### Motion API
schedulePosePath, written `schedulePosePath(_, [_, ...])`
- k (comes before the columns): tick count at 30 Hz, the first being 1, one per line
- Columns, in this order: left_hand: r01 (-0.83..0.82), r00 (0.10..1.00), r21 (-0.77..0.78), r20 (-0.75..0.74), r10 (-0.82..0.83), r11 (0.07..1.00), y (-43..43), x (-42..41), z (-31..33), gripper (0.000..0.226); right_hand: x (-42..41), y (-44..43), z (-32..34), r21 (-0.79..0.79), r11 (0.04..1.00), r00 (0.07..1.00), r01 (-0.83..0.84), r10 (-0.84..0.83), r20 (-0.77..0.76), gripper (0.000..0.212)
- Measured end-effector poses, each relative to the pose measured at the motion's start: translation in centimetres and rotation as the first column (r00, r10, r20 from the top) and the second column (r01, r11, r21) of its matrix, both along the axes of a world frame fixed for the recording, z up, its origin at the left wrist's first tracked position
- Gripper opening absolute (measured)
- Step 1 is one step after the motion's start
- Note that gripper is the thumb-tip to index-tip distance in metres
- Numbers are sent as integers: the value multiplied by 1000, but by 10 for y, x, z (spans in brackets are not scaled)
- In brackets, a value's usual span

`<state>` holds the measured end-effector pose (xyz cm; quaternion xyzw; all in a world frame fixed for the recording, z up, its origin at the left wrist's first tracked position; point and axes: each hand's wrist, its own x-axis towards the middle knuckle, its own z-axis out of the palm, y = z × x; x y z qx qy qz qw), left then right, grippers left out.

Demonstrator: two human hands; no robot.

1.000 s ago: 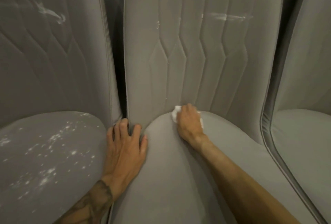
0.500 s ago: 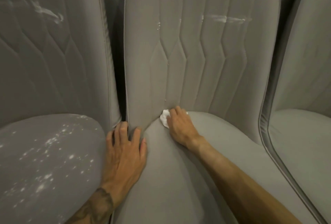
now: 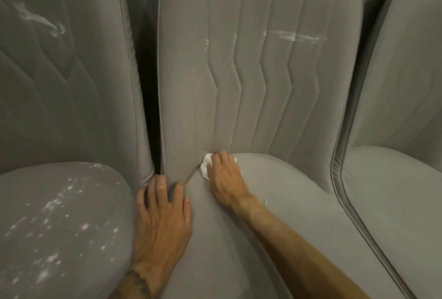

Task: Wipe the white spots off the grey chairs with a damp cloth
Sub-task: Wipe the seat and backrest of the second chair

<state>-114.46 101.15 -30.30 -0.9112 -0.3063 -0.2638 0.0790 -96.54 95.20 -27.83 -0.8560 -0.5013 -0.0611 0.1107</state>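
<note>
Cloth, white and bunched, lies in the crease at the back left corner of the middle chair's seat. The right hand grips and presses it with curled fingers. The left hand lies flat on the seat's left edge, fingers spread, holding nothing. White spots speckle the left chair.
</note>
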Motion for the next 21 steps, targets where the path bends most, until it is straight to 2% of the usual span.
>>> schedulePosePath(2, [-2,1000,11,9,2,1000,2,1,-1,33,27,-20,2,12,1000,1000,-8,9,-25,32])
schedulePosePath(4, [-9,1000,21,24,8,1000,4,2,-3,34,66,-46,7,-30,997,997,73,-74,-10,30])
schedulePosePath(7, [-3,999,18,42,2,1000,5,4,-4,34,106,-89,11,-22,980,978,196,-197,-73,27])
schedulePosePath(10, [-11,999,25,44,10,1000,5,5,-3,31,82,-106,10,69,982,970,173,-158,-186,27])
schedulePosePath(15, [-4,998,23,66,2,1000,4,2,-1,32,8,-133,2,140,988,962,-63,97,-255,21])
schedulePosePath(17, [10,998,21,63,-11,1000,5,2,2,32,13,-139,6,102,994,965,-41,66,-255,23])
schedulePosePath(19, [6,998,13,67,-6,1000,3,1,4,30,12,-138,13,77,996,963,50,-27,-267,27])
schedulePosePath(21, [9,997,16,71,-10,1000,2,1,4,27,-16,-134,15,104,993,961,59,-28,-276,27])
